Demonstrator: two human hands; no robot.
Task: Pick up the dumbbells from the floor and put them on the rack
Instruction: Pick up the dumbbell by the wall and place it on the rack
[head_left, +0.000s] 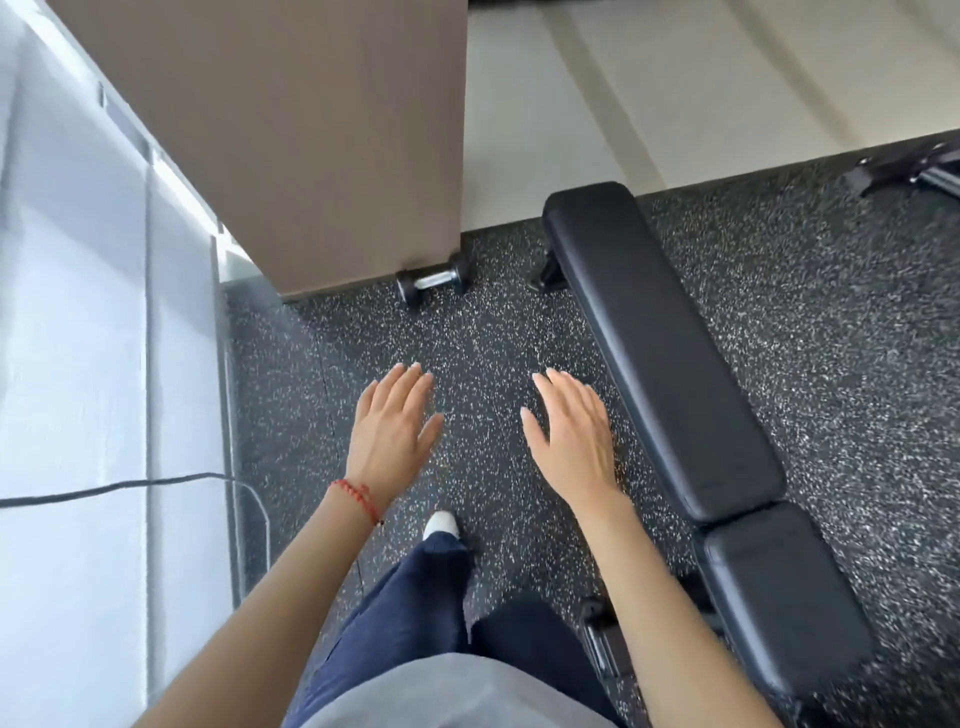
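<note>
Both hands flat, empty — left hand (390, 434), right hand (570, 435). Dumbbell (434, 279) ahead by pillar (311, 145), axis crosswise, tilted — nearer left.

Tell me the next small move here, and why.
Probably step forward and reach down for the dumbbell: it lies on the floor against the brown column's corner, ahead of both open, empty hands, left and right.

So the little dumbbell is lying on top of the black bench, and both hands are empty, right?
Not quite. The head view shows the dumbbell lying on the speckled floor by the brown pillar, beside the black bench. The left hand and right hand are empty.
</note>
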